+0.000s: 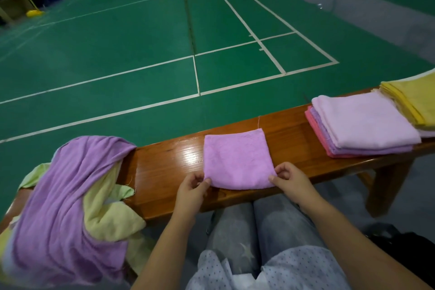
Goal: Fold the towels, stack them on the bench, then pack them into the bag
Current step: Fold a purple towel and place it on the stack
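Towels fill this scene in three lots, and the largest is the unfolded heap (70, 207) at the left end of the wooden surface (164, 172): a big purple cloth draped over pale yellow-green ones, spilling past the surface's near edge. Beyond the surface lies a green sports court floor (117, 54) marked with white lines. At the right end sits a folded stack (362, 125), a pale pink towel on top, purple layers under it and a deeper pink one at the bottom. Just beside that, at the frame's right edge, lies a folded yellow stack (414, 101) whose near edge overlaps the pink one. Between the heap and the stacks, a small folded purple towel (237, 160) lies flat in the middle of the surface, its near edge close to the surface's front edge, a loose thread trailing from its far right corner. The left hand (190, 193) pinches the near left corner of that towel, thumb on top, so that grip is pressed onto the cloth. The right hand (289, 181) pinches the near right corner in the same manner, fingers curled. A dark bag (404, 254) rests on the floor at lower right.
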{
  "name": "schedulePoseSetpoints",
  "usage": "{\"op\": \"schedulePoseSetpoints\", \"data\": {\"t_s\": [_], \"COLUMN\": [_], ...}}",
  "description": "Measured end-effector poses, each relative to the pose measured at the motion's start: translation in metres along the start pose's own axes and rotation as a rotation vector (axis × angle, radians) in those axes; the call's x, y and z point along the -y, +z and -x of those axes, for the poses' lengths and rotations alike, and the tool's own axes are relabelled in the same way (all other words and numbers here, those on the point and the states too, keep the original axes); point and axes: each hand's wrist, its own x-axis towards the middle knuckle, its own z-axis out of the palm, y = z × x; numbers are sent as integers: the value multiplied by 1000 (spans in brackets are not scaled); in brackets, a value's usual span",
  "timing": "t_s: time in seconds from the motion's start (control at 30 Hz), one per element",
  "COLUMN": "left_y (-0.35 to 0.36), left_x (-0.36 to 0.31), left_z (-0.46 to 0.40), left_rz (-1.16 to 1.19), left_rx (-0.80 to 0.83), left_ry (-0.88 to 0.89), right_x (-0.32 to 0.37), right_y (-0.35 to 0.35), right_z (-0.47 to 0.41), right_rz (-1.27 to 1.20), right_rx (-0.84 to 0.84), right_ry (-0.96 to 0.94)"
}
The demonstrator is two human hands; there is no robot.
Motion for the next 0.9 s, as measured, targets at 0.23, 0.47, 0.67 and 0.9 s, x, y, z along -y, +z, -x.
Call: {"op": "schedulePoseSetpoints", "data": {"t_s": [0.23, 0.47, 0.67, 0.9], "left_y": [-2, -11, 0, 13], "left_x": [7, -2, -25, -43], "left_z": [-2, -12, -43, -54], "left_rz": [-48, -107, -230, -233], "left_rx": [-6, -90, -15, 53], "left_ry": [-129, -174, -234, -310], "right_x": [-2, -1, 19, 40], "right_y": [1, -6, -1, 4], "right_z": [1, 4, -16, -35], "right_rz": [-19, 193, 157, 76], "right_rx": [-66, -120, -166, -21], "right_ry": [107, 25, 11, 223]}}
